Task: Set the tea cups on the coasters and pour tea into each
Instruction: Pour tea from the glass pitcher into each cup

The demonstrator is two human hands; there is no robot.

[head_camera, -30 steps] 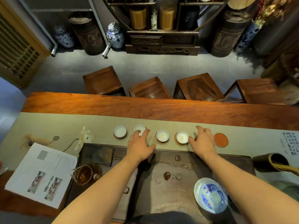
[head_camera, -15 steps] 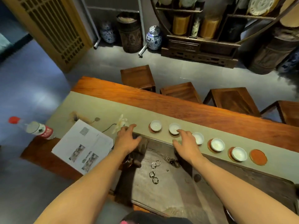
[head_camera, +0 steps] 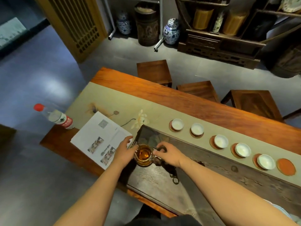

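Several white tea cups stand in a row on the green runner, each on a red-brown coaster, from the far one (head_camera: 177, 124) to the near-right one (head_camera: 265, 161). One coaster (head_camera: 286, 166) at the row's right end is bare. A glass pitcher (head_camera: 144, 155) of amber tea sits at the left end of the dark tea tray (head_camera: 162, 181). My left hand (head_camera: 125, 151) rests against the pitcher's left side with fingers spread. My right hand (head_camera: 169, 153) has its fingers curled at the pitcher's handle on the right side.
A printed sheet (head_camera: 99, 137) lies left of the tray, and a water bottle (head_camera: 56, 119) stands at the table's left corner. Small metal rings (head_camera: 175, 179) lie on the tray. Wooden stools (head_camera: 154, 70) line the table's far side.
My view has swung left. Both hands left the cup row and came back to the tray's left end, where they now flank the glass pitcher.
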